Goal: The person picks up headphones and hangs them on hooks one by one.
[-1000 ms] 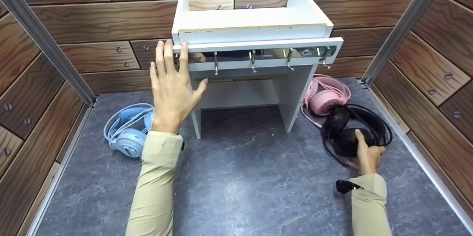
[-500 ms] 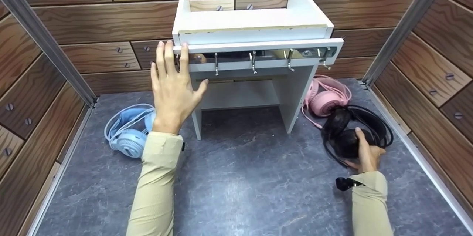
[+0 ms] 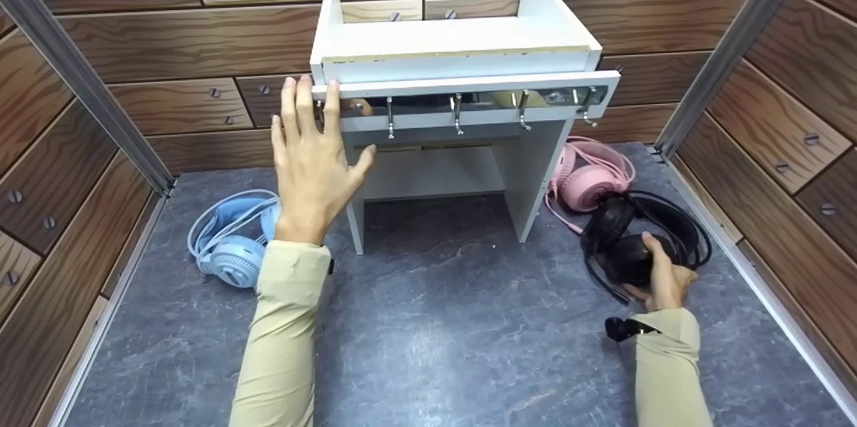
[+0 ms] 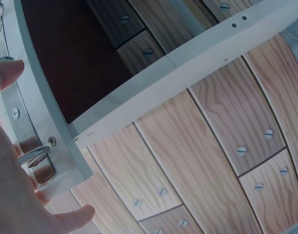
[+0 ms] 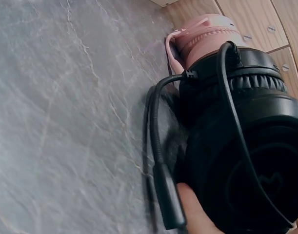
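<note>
In the head view my left hand (image 3: 311,169) rests with straight, spread fingers on the left end of a white rail with metal hooks (image 3: 458,112). That rail runs along the front of a white shelf stand (image 3: 428,39). At the right, my right hand (image 3: 666,280) grips the near ear cup of a black headset (image 3: 633,260), thumb on top and other fingers mostly hidden beneath. The right wrist view shows the headset's microphone boom (image 5: 168,195) beside a finger. Touching or just behind the black headset lies a pink headset (image 3: 592,179).
A light-blue headset (image 3: 234,253) lies left of the stand, partly behind my left forearm. Wood-patterned walls (image 3: 201,45) enclose the back and sides. The grey marbled surface (image 3: 428,333) spreads in front of the stand.
My right hand has shifted very slightly forward at the black headset's ear cup, which hardly moves. My left hand stays at the rail's left end.
</note>
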Action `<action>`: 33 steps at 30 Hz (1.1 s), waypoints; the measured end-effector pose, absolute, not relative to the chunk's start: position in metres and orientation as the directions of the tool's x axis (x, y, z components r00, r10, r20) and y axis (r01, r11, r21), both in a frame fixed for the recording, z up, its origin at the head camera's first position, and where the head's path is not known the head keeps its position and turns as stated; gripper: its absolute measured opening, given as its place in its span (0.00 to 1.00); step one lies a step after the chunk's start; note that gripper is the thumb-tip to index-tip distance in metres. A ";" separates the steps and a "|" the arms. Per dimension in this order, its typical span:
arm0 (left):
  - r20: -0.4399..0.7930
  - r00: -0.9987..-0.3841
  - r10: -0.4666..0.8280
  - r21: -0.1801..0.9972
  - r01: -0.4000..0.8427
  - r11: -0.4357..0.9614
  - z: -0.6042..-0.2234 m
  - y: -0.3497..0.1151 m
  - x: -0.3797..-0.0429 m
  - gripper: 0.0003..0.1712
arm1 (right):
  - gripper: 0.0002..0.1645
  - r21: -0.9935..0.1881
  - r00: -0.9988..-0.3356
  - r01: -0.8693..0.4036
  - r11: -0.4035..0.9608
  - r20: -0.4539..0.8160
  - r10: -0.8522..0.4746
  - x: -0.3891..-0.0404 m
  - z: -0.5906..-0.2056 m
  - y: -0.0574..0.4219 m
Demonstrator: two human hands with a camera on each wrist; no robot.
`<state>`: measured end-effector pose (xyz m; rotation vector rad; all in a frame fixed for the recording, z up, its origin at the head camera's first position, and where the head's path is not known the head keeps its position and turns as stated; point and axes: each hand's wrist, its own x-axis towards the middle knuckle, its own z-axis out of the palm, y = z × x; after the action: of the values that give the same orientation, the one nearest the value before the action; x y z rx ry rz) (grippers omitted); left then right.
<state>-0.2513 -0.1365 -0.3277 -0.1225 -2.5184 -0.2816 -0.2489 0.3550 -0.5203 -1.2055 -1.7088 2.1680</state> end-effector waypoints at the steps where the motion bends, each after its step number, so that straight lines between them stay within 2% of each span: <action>1: 0.576 -0.817 0.025 0.173 0.152 0.973 -0.328 -0.136 -0.252 0.54 | 0.74 -0.863 -0.672 0.355 -0.359 -0.503 0.543 -0.249 -0.520 0.355; 8: 0.579 -0.815 0.029 0.176 0.160 0.971 -0.328 -0.133 -0.253 0.54 | 0.78 -0.853 -0.657 0.315 -0.417 -0.513 0.552 -0.246 -0.518 0.355; 18: 0.571 -0.820 0.027 0.175 0.154 0.972 -0.328 -0.133 -0.254 0.55 | 0.70 -0.875 -0.643 0.315 -0.368 -0.482 0.595 -0.246 -0.518 0.353; 33: 0.582 -0.813 0.024 0.168 0.149 0.974 -0.328 -0.136 -0.253 0.54 | 0.66 -0.879 -0.695 0.205 -0.430 -0.440 0.569 -0.248 -0.522 0.353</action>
<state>-0.2529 -0.1360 -0.3282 -0.1211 -2.5086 -0.2745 -0.2482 0.3530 -0.5219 -1.0868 -1.5209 2.2189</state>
